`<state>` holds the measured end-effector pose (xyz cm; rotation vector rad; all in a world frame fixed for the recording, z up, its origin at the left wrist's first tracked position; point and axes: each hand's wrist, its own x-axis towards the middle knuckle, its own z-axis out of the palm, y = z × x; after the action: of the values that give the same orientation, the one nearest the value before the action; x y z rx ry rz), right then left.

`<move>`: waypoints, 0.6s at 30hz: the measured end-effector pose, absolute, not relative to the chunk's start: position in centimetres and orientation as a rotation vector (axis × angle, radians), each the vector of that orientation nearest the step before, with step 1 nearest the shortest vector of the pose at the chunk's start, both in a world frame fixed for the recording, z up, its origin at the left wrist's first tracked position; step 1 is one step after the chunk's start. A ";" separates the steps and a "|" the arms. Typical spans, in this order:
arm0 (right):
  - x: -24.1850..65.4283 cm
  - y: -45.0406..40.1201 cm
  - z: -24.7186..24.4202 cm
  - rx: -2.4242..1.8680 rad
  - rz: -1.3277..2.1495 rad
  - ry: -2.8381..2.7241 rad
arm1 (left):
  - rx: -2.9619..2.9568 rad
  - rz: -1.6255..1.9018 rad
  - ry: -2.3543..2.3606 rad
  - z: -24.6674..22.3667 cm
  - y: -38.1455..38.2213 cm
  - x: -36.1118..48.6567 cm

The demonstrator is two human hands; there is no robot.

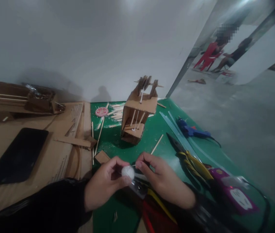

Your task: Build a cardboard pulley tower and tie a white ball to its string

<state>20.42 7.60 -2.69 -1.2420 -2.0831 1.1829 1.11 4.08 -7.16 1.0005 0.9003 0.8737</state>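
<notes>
Pinching a white round piece [128, 173], the left hand [108, 184] sits beside the right hand [163, 176], clamped on a thin stick [133, 165], the cardboard frame [134, 102] beyond standing built, round piece unattached.

Person's left hand [107, 183], thumb and fingers pinched, forearm [57, 199] toward eight o'clock; right hand [164, 178], likewise pinched, forearm toward four.

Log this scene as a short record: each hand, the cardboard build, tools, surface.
Left hand: holds a white round object between thumb and fingers
Right hand: pinches a thin pale piece beside it; blur hides what it is
Build: cardboard structure with thin sticks, beyond the hands
Tools: yellow-handled pliers and blue glue gun, to the right
Surface: green tabletop
</notes>
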 end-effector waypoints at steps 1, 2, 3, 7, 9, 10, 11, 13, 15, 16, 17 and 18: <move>20.3 7.4 -2.5 -1.245 1.180 -2.070 | 1.000 0.881 0.905 -7.2 4.1 1.1; 20.2 7.1 -2.3 -1.245 1.171 -2.064 | 1.003 0.882 0.908 -7.3 4.1 1.1; 20.1 6.8 -2.2 -1.243 1.158 -2.064 | 1.013 0.878 0.914 -7.2 4.1 1.2; 19.6 5.5 -2.1 -1.210 1.070 -2.117 | 1.024 0.883 0.956 -6.8 4.2 1.2; 19.4 5.0 -2.2 -1.181 1.015 -2.150 | 0.953 0.906 0.966 -6.5 4.3 1.1; 19.3 4.8 -2.2 -1.164 0.990 -2.159 | 0.919 0.920 0.966 -6.4 4.4 1.1; 19.2 4.7 -2.2 -1.147 0.970 -2.164 | 0.896 0.934 0.969 -6.3 4.5 1.1; 19.1 4.5 -2.3 -1.120 0.947 -2.169 | 0.880 0.957 0.988 -6.2 4.7 1.0; 19.0 4.4 -2.3 -1.094 0.935 -2.173 | 0.863 0.955 1.012 -6.3 4.9 1.0; 18.9 4.4 -2.4 -1.088 0.927 -2.176 | 0.848 0.946 1.019 -6.3 4.9 1.0; 18.9 4.3 -2.4 -1.082 0.914 -2.180 | 0.829 0.939 1.020 -6.4 4.9 1.0; 18.9 4.3 -2.5 -1.071 0.898 -2.186 | 0.809 0.933 1.013 -6.4 4.9 1.1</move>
<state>18.85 4.33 -2.52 -1.0710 -2.1862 0.8983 1.06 4.88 -6.36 0.8092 1.0130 0.9332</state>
